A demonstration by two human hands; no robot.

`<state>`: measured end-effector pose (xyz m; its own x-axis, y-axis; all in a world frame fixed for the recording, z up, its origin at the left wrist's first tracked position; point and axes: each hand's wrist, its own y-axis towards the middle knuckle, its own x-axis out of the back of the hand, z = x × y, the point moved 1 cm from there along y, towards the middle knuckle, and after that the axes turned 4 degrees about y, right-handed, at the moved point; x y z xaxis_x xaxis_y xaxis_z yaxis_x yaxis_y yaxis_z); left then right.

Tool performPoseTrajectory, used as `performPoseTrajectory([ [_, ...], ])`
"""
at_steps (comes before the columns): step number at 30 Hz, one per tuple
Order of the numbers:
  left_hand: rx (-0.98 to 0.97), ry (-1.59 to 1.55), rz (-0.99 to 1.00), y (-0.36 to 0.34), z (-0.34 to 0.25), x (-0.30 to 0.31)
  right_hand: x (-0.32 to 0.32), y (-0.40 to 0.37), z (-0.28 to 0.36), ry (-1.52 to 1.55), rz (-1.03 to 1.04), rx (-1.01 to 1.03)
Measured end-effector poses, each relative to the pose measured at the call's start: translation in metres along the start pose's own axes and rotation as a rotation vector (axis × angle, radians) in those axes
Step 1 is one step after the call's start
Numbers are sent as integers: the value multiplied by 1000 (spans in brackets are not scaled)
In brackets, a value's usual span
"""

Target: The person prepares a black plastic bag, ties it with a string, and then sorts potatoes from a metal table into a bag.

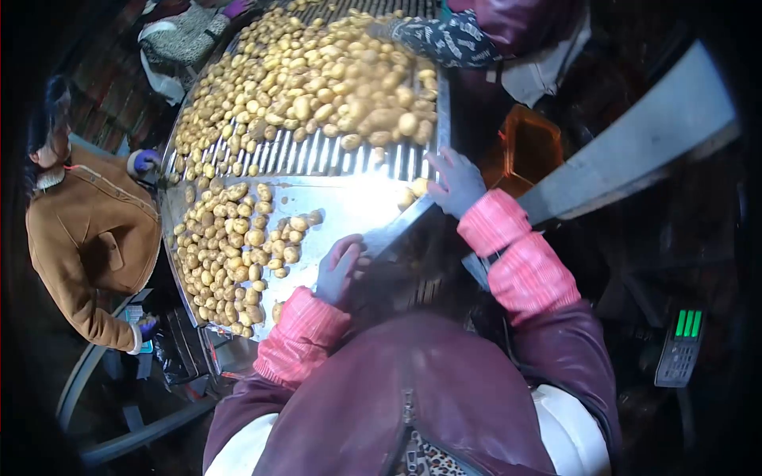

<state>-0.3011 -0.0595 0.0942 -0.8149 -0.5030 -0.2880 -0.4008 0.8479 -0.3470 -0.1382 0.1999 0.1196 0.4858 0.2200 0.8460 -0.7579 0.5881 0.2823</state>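
Gloved in grey, my left hand [340,268] is at the near edge of the metal tray [333,208], its fingers bent; whether something lies under them is hard to tell. My right hand [457,182], gloved alike, rests at the tray's right rim with its fingers spread, beside a couple of potatoes [407,196]. A heap of potatoes [226,254] covers the left part of the tray. Beyond the tray, many more potatoes [317,75] lie on the metal rollers [317,155].
A co-worker in a brown jacket [103,238] stands at the left. Another co-worker's patterned sleeve [448,38] reaches over the potatoes at the top. An orange crate [533,147], a slanting metal beam [635,135] and a device with green lights [680,349] are at the right.
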Motion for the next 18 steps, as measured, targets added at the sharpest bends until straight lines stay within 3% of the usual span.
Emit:
performPoseTrajectory([
  [3, 32, 12, -105, -15, -3, 42, -24, 70, -2, -217, 164, -136],
  [6, 21, 116, -131, -22, -10, 78, -57, 126, -10, -381, 211, -146],
  [7, 28, 120, -133, -25, -18, 84, -55, 145, -1, -320, 284, -172],
  [11, 5, 138, -112, -26, -21, 110, -95, 185, -11, -218, 227, -145],
  [14, 24, 124, -106, -17, -21, 127, -95, 206, 3, -221, 282, -285],
  [18, 53, 82, -87, -12, -15, 136, -70, 202, 47, -234, 601, -381],
])
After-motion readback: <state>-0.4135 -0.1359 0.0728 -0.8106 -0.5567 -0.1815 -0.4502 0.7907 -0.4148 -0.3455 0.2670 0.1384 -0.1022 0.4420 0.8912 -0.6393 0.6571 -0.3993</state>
